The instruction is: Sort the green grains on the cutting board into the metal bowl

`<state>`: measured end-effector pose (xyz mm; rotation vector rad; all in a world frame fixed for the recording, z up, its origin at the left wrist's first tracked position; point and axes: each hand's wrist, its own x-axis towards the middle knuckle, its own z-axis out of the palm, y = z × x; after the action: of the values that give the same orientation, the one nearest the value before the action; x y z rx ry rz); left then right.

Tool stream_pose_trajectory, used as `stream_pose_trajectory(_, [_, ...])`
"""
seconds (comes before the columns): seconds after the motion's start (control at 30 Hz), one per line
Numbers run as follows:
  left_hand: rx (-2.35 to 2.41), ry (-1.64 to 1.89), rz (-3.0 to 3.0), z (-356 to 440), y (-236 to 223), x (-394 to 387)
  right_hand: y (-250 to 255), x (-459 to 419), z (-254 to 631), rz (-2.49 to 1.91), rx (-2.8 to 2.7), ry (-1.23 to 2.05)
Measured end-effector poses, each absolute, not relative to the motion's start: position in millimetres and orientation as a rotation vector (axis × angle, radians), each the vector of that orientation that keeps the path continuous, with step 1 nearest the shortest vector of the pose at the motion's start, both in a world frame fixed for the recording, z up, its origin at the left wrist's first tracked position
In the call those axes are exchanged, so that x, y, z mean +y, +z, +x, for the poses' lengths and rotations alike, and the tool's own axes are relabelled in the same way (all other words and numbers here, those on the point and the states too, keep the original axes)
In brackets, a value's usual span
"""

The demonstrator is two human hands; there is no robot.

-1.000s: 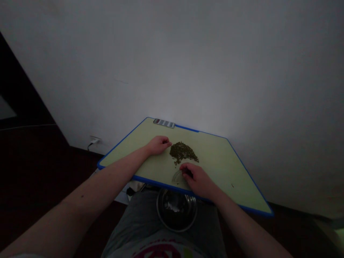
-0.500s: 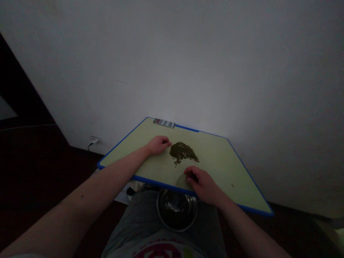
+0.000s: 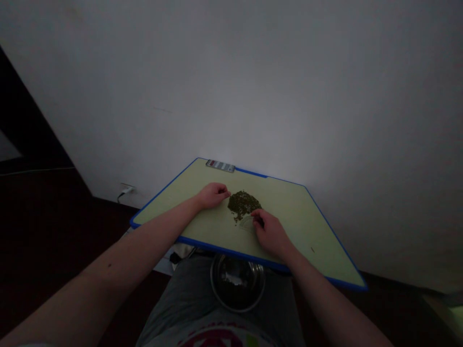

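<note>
A heap of small dark green grains, like mung beans [image 3: 243,202], lies on the pale tabletop [image 3: 289,207]. At the heap's left edge is my left hand [image 3: 213,195], its fingers pinched together; whether anything is between them is too small to make out. My right hand [image 3: 269,233] grips a clear, half-round plastic protractor [image 3: 247,222] at the heap's lower right side. The protractor's right end is hidden by my fingers. Below the table's near edge, a shiny metal bowl [image 3: 238,301] rests between my legs, with dark contents hard to tell.
A phone [image 3: 220,166] lies at the far left edge of the blue-rimmed table, against the wall [image 3: 231,86]. One small dark sliver [image 3: 312,249] lies on the right part of the tabletop. A plug with a cable [image 3: 126,191] sits in the wall at the left.
My right hand has moved away from the near edge, up to the heap with the protractor. The heap's right tail no longer shows beyond my fingers. My left hand has stayed put.
</note>
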<state>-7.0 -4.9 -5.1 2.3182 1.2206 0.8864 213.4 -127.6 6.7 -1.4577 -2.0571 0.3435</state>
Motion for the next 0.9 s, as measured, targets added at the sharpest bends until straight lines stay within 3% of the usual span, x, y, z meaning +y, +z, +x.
stream_pose_trajectory(0.9, [1.216, 0.903, 2.293, -7.2, -5.5, -5.3, 19.3, -149.4, 204.5, -1.185, -2.273, 0.663])
